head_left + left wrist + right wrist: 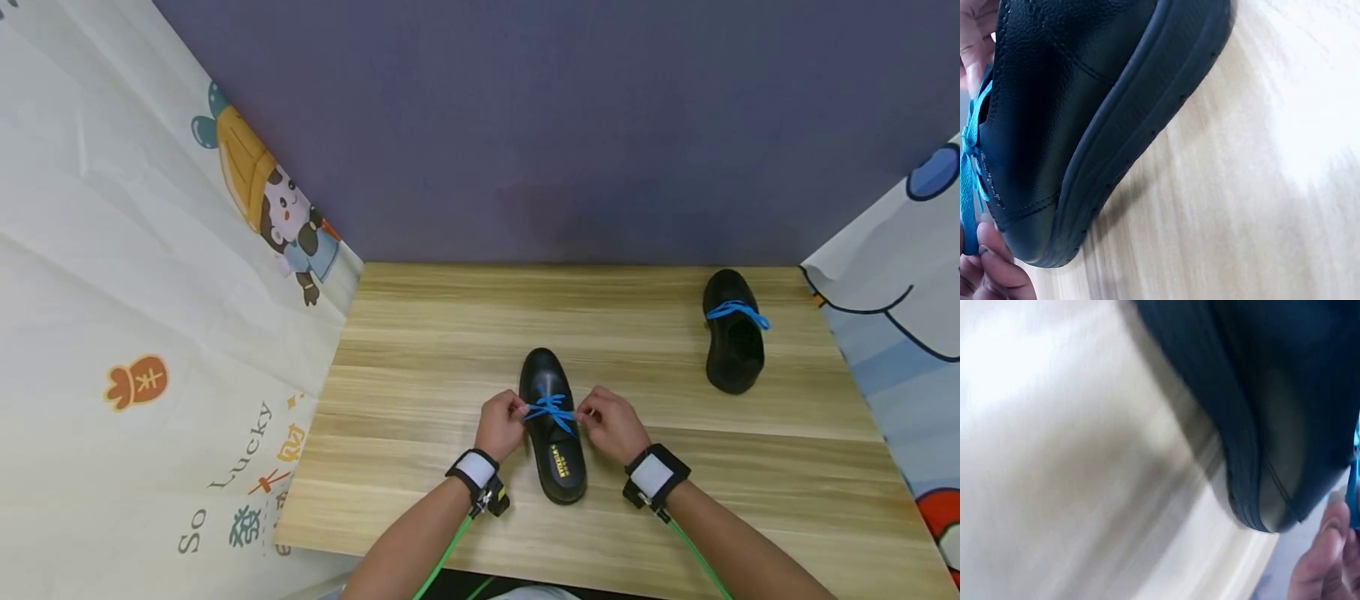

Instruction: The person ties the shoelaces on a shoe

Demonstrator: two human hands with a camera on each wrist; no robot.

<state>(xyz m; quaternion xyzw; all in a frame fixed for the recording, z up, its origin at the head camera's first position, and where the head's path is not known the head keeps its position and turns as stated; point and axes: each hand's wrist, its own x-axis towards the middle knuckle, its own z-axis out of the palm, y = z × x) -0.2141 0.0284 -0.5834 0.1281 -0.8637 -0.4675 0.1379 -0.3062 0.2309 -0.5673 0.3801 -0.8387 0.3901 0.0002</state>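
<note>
Black shoe mid-bench, toe pointing away. Left hand and right hand flank it, each pinching an end of its blue lace. Second shoe far right of it.

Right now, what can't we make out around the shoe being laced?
- Lace knot state: head view, too small, and ends covered by left hand and right hand.
- Near shoe in right wrist view: motion-blurred, cut off by the frame edge.
- Insole label: too small to read.
- Far shoe lace: tied or loose, unclear.
</note>
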